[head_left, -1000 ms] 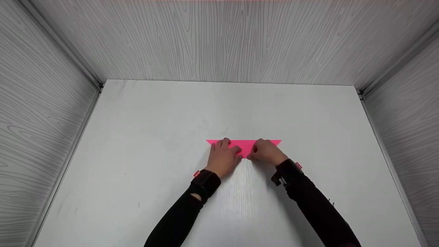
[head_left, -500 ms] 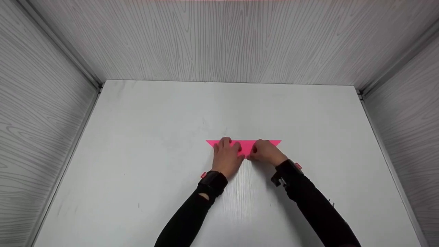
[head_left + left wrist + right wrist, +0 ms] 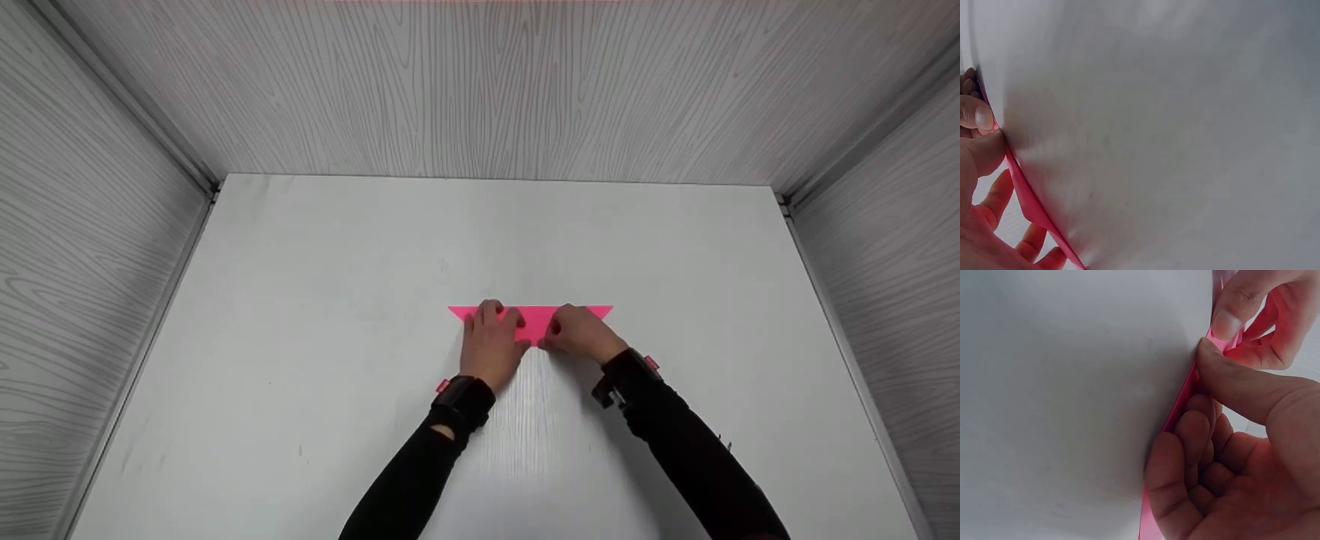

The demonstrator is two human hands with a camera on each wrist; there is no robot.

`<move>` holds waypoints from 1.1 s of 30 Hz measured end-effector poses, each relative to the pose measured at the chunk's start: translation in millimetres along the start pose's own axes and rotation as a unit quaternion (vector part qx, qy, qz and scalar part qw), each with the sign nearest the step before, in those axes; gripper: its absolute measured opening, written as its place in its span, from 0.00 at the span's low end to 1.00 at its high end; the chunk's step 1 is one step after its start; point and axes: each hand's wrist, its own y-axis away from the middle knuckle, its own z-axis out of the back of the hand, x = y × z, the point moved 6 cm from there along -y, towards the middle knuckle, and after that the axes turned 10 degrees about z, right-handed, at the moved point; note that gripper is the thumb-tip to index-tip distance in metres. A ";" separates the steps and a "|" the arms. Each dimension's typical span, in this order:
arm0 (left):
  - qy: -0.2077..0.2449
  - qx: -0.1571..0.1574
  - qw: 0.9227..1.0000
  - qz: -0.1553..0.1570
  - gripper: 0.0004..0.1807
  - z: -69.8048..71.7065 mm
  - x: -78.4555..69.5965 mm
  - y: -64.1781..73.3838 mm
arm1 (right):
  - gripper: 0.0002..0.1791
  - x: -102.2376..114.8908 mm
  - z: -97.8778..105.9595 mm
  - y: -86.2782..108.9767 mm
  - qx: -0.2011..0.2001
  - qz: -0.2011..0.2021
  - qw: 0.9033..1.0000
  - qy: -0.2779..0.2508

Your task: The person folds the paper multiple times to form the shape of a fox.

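A bright pink sheet of paper (image 3: 537,321) lies on the white table as a wide trapezoid, its long edge at the far side. My left hand (image 3: 490,346) rests on its left part with spread fingers. In the left wrist view a fold of the paper (image 3: 1032,207) runs beneath those fingers. On the right part, my right hand (image 3: 585,334) pinches the near edge, thumb in front and fingers curled over. The two thumbs meet close together at the near edge in the right wrist view. Both hands hide much of the paper.
The white tabletop (image 3: 337,247) surrounds the paper. A grey wood-grain panel (image 3: 480,90) stands at the back, with a left side wall (image 3: 82,262) and a right side wall (image 3: 892,225). Black sleeves and wrist straps cover both forearms.
My left hand has shifted slightly right along the near edge, closer to the right hand, and turned more upright. The right hand and the paper stay nearly still.
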 end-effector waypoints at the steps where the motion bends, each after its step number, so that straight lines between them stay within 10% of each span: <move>1: 0.002 -0.001 1.000 -0.002 0.14 1.0 1.1 0.2 | 0.23 0.5 -0.2 0.1 0.000 0.002 1.000 0.000; 33: 0.122 0.078 0.989 -0.015 0.13 22.9 30.5 -12.7 | 0.27 0.8 -0.5 2.3 -0.009 0.021 1.000 -0.020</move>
